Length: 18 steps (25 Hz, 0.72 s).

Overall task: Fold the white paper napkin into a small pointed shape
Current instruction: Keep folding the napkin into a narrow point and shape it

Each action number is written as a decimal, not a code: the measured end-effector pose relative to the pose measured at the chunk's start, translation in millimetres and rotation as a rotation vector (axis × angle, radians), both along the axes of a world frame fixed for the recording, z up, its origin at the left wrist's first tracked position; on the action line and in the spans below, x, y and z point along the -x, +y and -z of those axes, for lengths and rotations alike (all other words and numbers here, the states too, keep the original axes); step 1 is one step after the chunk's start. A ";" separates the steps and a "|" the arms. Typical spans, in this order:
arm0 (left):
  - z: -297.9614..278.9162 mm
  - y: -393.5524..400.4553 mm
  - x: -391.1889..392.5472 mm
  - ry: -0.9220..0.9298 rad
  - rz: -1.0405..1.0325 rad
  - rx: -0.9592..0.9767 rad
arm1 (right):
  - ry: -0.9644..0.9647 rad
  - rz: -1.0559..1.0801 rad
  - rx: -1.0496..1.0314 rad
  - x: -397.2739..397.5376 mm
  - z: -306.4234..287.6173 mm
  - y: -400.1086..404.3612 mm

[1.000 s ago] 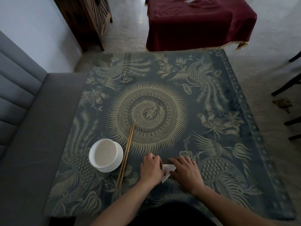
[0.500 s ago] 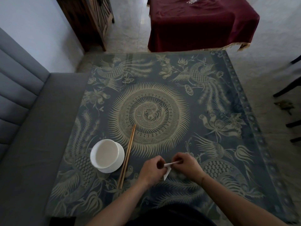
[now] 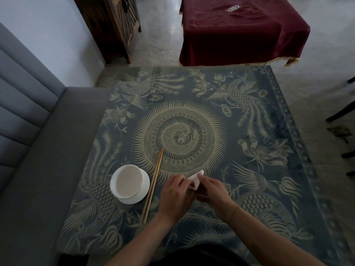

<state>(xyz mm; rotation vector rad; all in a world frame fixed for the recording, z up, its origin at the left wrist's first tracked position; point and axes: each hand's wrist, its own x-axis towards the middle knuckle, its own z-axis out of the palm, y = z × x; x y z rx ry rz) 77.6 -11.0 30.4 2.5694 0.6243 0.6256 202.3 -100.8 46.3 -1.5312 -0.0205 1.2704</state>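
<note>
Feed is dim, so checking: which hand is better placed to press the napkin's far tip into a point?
Probably right. The right hand lies beside the napkin's exposed far tip, fingers touching it. The left hand covers the near part, holding it.

A person's two bare forearms reach in from the bottom edge over a table point(image 3: 192, 89) covered in a dark blue cloth with pale phoenix and flower patterns and a round sunburst motif at its middle. The left hand point(image 3: 175, 194) and the right hand point(image 3: 213, 191) meet close together near the table's near side, both pinching a small white paper napkin point(image 3: 196, 179), whose folded end sticks up and away between them. Left of the hands, a pair of wooden chopsticks point(image 3: 153, 186) lies on the cloth, just beside a white bowl point(image 3: 129, 184) on a saucer. A grey sofa point(image 3: 28, 150) runs along the left, and a table draped in a maroon cloth point(image 3: 240, 29) stands beyond.
</note>
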 end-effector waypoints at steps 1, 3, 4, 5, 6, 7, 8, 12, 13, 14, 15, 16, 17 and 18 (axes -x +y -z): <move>1.5 -0.6 3.1 0.000 -0.006 0.002 | -0.017 -0.014 -0.028 0.4 -1.3 1.1; 4.5 0.2 9.9 -0.006 -0.030 0.066 | -0.055 -0.046 -0.042 -2.0 -2.2 2.0; 5.2 1.1 13.3 -0.015 -0.062 0.143 | -0.076 -0.067 -0.036 -3.4 -3.5 2.3; 5.6 1.7 16.3 -0.027 -0.106 0.258 | -0.092 -0.091 -0.032 -4.5 -4.7 2.4; 6.2 2.0 19.1 -0.044 -0.161 0.403 | -0.108 -0.123 -0.029 -5.4 -5.3 2.7; 6.2 3.2 21.4 -0.058 -0.223 0.565 | -0.132 -0.170 -0.028 -5.7 -6.1 3.3; 5.9 5.3 22.5 -0.059 -0.272 0.733 | -0.161 -0.221 -0.026 -5.6 -6.7 4.7; 15.7 12.7 31.4 0.034 -0.315 0.995 | -0.272 -0.390 0.001 -2.5 -2.8 10.7; 18.1 12.7 35.0 0.045 -0.320 1.017 | -0.297 -0.408 0.011 -1.5 -0.5 12.0; 20.8 12.1 38.9 0.048 -0.338 1.033 | -0.311 -0.416 0.023 -0.6 2.2 14.1; 23.6 11.2 42.5 0.043 -0.371 1.045 | -0.315 -0.420 0.038 -0.6 4.9 16.3; 26.3 10.1 46.5 0.035 -0.422 1.054 | -0.310 -0.425 0.055 -0.5 7.9 18.4; 28.9 9.4 50.5 0.025 -0.481 1.064 | -0.307 -0.435 0.077 -0.2 11.1 20.7; 31.2 9.2 53.7 0.019 -0.535 1.072 | -0.318 -0.451 0.101 -0.2 14.7 22.5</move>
